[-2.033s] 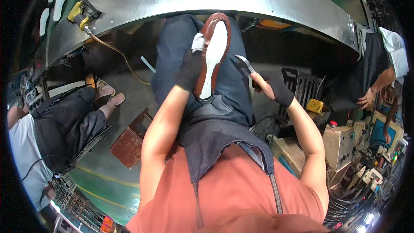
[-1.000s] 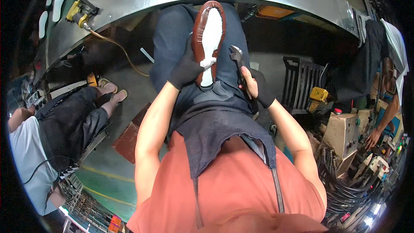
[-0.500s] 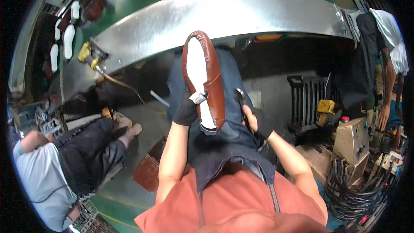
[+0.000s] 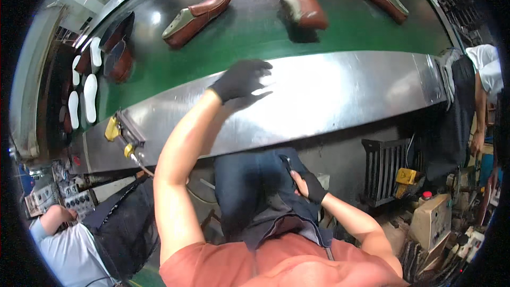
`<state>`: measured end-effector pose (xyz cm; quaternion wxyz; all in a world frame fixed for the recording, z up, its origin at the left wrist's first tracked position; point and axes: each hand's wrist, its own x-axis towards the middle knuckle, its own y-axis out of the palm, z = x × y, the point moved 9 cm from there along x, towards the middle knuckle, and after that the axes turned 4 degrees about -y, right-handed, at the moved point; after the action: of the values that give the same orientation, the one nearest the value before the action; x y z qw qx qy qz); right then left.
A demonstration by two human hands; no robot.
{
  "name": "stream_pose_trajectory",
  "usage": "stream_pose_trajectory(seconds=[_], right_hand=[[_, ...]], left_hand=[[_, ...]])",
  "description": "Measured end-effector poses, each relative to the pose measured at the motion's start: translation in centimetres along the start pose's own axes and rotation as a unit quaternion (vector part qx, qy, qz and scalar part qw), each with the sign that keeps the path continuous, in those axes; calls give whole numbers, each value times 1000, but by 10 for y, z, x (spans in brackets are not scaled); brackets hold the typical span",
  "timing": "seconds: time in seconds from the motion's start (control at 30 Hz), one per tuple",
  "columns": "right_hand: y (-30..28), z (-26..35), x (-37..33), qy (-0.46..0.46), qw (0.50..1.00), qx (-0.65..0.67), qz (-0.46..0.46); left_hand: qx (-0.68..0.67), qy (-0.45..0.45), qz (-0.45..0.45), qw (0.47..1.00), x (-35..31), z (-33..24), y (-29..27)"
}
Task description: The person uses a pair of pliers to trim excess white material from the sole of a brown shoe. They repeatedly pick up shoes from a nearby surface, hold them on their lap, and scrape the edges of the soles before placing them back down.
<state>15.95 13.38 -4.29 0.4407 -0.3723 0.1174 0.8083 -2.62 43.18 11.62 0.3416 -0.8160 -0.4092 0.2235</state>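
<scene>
My left hand (image 4: pixel 241 82), in a black glove, reaches over the bare metal ledge with its fingers spread and nothing in them. Beyond it, a brown leather shoe upper (image 4: pixel 308 8) with a pale inside is blurred over the green conveyor belt (image 4: pixel 212 61), a dark shadow below it. I cannot tell whether it touches the belt. My right hand (image 4: pixel 308 185), gloved with bare fingertips, rests by my thigh, closed around a slim dark tool (image 4: pixel 287 163). The tool's exact kind is unclear.
Other brown shoes (image 4: pixel 199 18) lie on the belt. White insoles (image 4: pixel 90 98) line its left end. A yellow hand tool (image 4: pixel 123 136) with a hose sits on the metal ledge (image 4: pixel 340 93). One person (image 4: pixel 74 244) sits at left; another (image 4: pixel 481 74) stands at right.
My left hand has let go of the brown shoe upper and moved forward over the ledge. My view has shifted toward the belt. My right hand keeps the tool near my lap.
</scene>
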Motion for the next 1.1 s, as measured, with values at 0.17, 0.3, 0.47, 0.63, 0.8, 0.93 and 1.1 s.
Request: stream_pose_trajectory(seconds=[0.17, 0.3, 0.47, 0.63, 0.8, 0.93, 1.1], right_hand=[[-7, -14, 19, 36, 999, 21, -8], [-6, -14, 23, 59, 997, 32, 25], [-8, -13, 24, 59, 997, 28, 33], [-6, 7, 20, 60, 998, 9, 34], [-6, -3, 7, 64, 997, 39, 4], [-8, 11, -1, 25, 997, 72, -13], [-13, 30, -21, -66, 997, 0, -45]], left_hand=[[141, -170, -532, 817, -63, 103, -182], [-88, -154, -444, 878, -72, 257, -185], [-485, -127, -377, 779, -32, 277, -196], [57, -220, -491, 841, -46, 285, -218], [110, -345, -444, 820, -12, 220, -175], [-235, -321, -361, 843, -18, 190, -161], [-280, -141, -235, 920, -125, 121, -104]])
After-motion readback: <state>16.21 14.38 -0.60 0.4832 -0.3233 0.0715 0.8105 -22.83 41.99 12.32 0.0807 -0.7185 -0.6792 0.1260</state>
